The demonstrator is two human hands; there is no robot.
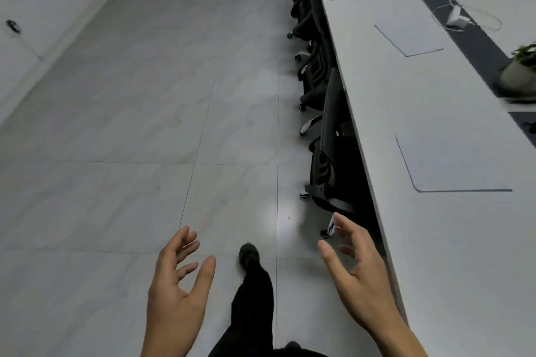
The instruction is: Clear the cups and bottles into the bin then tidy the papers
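Both hands are empty. The left hand (177,278) hangs over the pale grey tiled floor (116,153) with fingers spread and loosely curled; the right hand (355,266) is likewise spread, palm turned inward, gripping nothing. Between them a dark-trousered leg and black shoe (249,255) step forward.

To the right of the right hand runs a long white desk (385,130), with black wheeled office chairs (327,153) tucked under its near edge. Flat pale grey mats or sheets (452,165) lie on the desk ahead of and beyond the right hand; whether these are the papers cannot be told. No cups, bottles or bin are visible. A potted green plant (522,66) and a white cable (458,14) sit further along.

Judgement: the person appears to be in transit alongside the desk, between pickups. The next move calls for locating remaining cups or bottles, or else turning right toward the desk sheets.
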